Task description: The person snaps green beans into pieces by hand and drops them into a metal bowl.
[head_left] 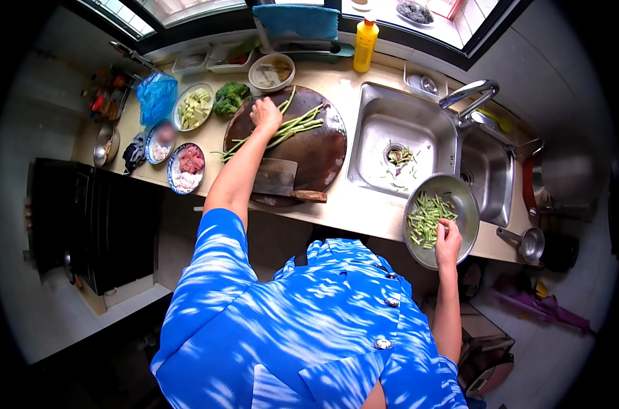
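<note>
My left hand [266,114] is over the upper part of a round dark cutting board [316,163], its fingers curled down beside several long green beans [299,126]. What lies under those fingers is hidden. A cleaver [276,177] with a wooden handle rests flat on the board's near side. On the right, my right hand [449,240] reaches inside a metal bowl [465,204], fingers bent together at the cut green bean pieces [425,217]. The bowl sits at the counter's front edge, close to the sink.
A double sink [408,129] with trimmings [401,160] near its drain lies right of the board. Broccoli [231,98], a plate of pale green chunks [195,107], a plate of raw meat [189,163] and a blue bag [157,95] stand left. A yellow bottle [365,46] stands behind.
</note>
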### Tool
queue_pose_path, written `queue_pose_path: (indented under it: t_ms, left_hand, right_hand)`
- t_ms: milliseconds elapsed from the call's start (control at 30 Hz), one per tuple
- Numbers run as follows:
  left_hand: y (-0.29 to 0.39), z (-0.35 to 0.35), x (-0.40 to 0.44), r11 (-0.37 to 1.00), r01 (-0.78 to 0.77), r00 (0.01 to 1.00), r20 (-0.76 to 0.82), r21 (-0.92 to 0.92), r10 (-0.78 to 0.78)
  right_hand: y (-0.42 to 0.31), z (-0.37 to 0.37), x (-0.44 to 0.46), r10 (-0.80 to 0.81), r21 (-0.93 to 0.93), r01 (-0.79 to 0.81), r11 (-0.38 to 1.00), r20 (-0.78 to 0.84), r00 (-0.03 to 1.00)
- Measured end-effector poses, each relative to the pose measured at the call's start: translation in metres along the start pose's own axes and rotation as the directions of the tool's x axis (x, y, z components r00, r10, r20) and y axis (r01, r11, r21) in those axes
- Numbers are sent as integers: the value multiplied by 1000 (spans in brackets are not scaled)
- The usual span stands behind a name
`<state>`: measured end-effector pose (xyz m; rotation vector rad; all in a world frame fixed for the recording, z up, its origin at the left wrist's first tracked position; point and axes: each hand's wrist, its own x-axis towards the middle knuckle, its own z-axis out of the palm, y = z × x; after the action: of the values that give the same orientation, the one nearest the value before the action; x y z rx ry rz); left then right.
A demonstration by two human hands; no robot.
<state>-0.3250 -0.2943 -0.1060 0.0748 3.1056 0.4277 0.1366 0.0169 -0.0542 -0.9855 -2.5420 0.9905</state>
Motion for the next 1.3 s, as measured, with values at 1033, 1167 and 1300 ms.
queue_pose_path:
  t_ms: [1033,1167,1300]
  left_hand:
    - [11,-18,31,797,-603,798,-2,-46,603]
    - [45,-81,13,554,-684,568,130,-474,813]
    - [99,-130,-49,595,268,146,642,-758,752]
  right_hand:
    - [-90,29,27,-71,84,67,994,51,996]
    - [-106,22,38,-198,117,198,973,-15,980]
    - [-133,13,51,-275,141,282,949,-66,959]
